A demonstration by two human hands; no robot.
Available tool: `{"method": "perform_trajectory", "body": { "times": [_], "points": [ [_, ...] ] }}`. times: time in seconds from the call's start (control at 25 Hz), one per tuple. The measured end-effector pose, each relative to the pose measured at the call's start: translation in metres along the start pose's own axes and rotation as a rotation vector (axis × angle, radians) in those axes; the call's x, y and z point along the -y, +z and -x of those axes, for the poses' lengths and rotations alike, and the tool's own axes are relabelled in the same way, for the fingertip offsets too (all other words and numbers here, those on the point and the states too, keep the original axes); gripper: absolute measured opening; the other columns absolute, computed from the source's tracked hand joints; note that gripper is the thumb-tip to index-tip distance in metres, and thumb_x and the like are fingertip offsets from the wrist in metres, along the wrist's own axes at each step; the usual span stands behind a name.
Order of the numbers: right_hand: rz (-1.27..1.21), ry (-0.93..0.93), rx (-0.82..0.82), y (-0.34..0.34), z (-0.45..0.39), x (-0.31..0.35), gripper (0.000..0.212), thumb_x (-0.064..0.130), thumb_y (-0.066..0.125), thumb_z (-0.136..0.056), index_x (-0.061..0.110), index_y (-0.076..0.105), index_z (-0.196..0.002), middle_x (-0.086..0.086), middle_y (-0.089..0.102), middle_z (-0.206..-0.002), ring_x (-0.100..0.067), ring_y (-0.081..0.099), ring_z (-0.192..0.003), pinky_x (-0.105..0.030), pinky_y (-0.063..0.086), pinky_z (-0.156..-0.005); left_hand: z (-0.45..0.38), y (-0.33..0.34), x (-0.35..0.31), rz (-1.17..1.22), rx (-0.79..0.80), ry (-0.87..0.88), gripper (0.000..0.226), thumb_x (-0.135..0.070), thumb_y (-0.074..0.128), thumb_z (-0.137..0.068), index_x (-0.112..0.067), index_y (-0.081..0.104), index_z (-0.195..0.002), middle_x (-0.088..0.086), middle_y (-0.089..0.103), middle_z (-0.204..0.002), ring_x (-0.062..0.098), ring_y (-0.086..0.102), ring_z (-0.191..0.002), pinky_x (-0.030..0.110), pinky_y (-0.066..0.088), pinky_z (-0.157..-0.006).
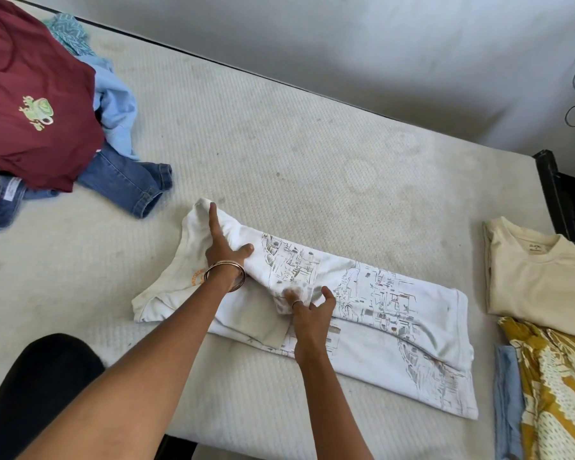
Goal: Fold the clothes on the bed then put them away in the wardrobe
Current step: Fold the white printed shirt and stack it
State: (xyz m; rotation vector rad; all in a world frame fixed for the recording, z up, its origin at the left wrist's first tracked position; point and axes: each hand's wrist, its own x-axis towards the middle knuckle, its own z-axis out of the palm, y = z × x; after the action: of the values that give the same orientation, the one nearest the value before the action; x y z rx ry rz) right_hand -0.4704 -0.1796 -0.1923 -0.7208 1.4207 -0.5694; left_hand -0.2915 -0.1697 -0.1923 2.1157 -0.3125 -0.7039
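Dark-clad knee [37,386] at the lower left edge, nearest the lens; both bare forearms reach out past it over the bed [279,144]. Right hand [307,313]: ring on one finger, fingers curled into a bunched fold of the white printed T-shirt [395,313], thumb spread to the right; it grips the cloth. Left hand [221,244]: bangles [224,275] at the wrist, index finger extended along the sleeve end of the same shirt, remaining fingers and thumb curled round a gathered ridge of fabric; gripping. The shirt lies flat on the mattress under and to the right of both hands, partly folded lengthwise, line-drawn print facing up. Farther right of the right hand: folded cream T-shirt [531,277], and nearer the camera a yellow patterned garment [551,386] over a folded light-blue piece [507,403]. Well left of the left hand and farther away: unfolded heap, maroon shirt [30,94] with green frog motif on top, jeans [123,180], pale blue garment [118,111], teal patterned cloth [68,31] behind.
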Motion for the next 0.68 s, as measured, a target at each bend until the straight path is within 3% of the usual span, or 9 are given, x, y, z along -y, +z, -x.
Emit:
{"method": "perform_trajectory", "body": {
  "times": [0.12,0.24,0.28,0.36,0.4,0.44,0.48,0.56,0.68],
  "points": [
    [0.091,-0.004,-0.130,-0.005,-0.003,-0.004,0.054,-0.002,0.059,-0.086,0.027,0.040,-0.127,-0.010,0.064,-0.099,-0.019,0.061,-0.082,-0.036,0.049,-0.074,-0.004,0.001,0.012,-0.054,0.028,0.012,0.100,-0.013,0.070,-0.084,-0.043,0.002,-0.151,0.012,0.052,-0.136,0.031,0.062,-0.091,0.034,0.045,-0.079],
    [0.300,-0.185,-0.331,-0.013,0.003,-0.004,0.047,-0.007,0.048,-0.085,0.019,0.046,-0.125,-0.007,0.057,-0.092,-0.025,0.057,-0.092,-0.034,0.045,-0.075,0.002,0.005,0.009,-0.133,-0.039,-0.046,0.090,-0.019,0.068,-0.085,-0.037,0.011,-0.152,0.022,0.052,-0.125,0.037,0.059,-0.096,0.039,0.043,-0.081],
    [0.340,-0.291,-0.385,-0.012,0.003,0.000,0.043,-0.006,0.049,-0.087,0.015,0.049,-0.125,-0.007,0.055,-0.094,-0.026,0.055,-0.097,-0.034,0.043,-0.078,0.008,0.008,0.007,-0.281,-0.143,0.037,0.082,-0.021,0.070,-0.083,-0.032,0.023,-0.150,0.022,0.049,-0.123,0.037,0.055,-0.096,0.042,0.044,-0.081],
    [0.412,-0.447,-0.396,-0.008,-0.006,0.012,0.035,0.003,0.056,-0.092,0.008,0.052,-0.126,-0.010,0.057,-0.100,-0.027,0.055,-0.100,-0.038,0.045,-0.085,0.018,0.013,0.006,-0.567,-0.313,0.436,0.059,-0.024,0.077,-0.075,-0.019,0.053,-0.129,0.019,0.051,-0.116,0.037,0.053,-0.095,0.045,0.049,-0.073],
    [0.474,-0.462,-0.333,-0.004,-0.017,0.017,0.039,0.011,0.062,-0.093,0.006,0.050,-0.130,-0.013,0.058,-0.107,-0.028,0.056,-0.103,-0.041,0.046,-0.090,0.021,0.015,0.007,-0.654,-0.258,0.669,0.049,-0.024,0.080,-0.070,-0.014,0.062,-0.114,0.018,0.054,-0.112,0.038,0.055,-0.093,0.045,0.052,-0.069],
    [0.555,-0.418,-0.258,0.002,-0.031,0.022,0.050,0.019,0.068,-0.091,0.004,0.046,-0.134,-0.016,0.058,-0.115,-0.031,0.056,-0.109,-0.043,0.045,-0.095,0.021,0.017,0.010,-0.721,-0.095,0.840,0.047,-0.027,0.081,-0.068,-0.012,0.065,-0.109,0.018,0.055,-0.115,0.038,0.057,-0.097,0.047,0.054,-0.070],
    [0.662,-0.323,-0.202,0.006,-0.045,0.027,0.060,0.026,0.073,-0.087,0.005,0.044,-0.136,-0.017,0.057,-0.121,-0.034,0.054,-0.115,-0.046,0.043,-0.098,0.021,0.021,0.012,-0.799,0.120,0.861,0.052,-0.034,0.079,-0.070,-0.015,0.063,-0.116,0.016,0.050,-0.129,0.039,0.053,-0.111,0.050,0.052,-0.081],
    [0.801,-0.184,-0.162,0.014,-0.061,0.036,0.054,0.032,0.076,-0.083,0.011,0.052,-0.126,-0.011,0.062,-0.117,-0.034,0.056,-0.114,-0.050,0.042,-0.099,0.017,0.021,0.018,-1.002,0.434,0.654,0.072,-0.050,0.064,-0.083,-0.027,0.036,-0.144,0.007,0.013,-0.158,0.034,0.017,-0.144,0.053,0.028,-0.111],
    [0.648,-0.320,-0.084,0.014,-0.071,0.046,0.016,0.024,0.069,-0.088,0.010,0.063,-0.093,-0.006,0.069,-0.085,-0.033,0.065,-0.090,-0.049,0.050,-0.086,0.011,0.023,0.029,-1.068,0.517,0.564,0.083,-0.068,0.041,-0.088,-0.040,-0.007,-0.151,-0.002,-0.029,-0.156,0.032,-0.024,-0.144,0.057,-0.002,-0.116]
  ]
}}
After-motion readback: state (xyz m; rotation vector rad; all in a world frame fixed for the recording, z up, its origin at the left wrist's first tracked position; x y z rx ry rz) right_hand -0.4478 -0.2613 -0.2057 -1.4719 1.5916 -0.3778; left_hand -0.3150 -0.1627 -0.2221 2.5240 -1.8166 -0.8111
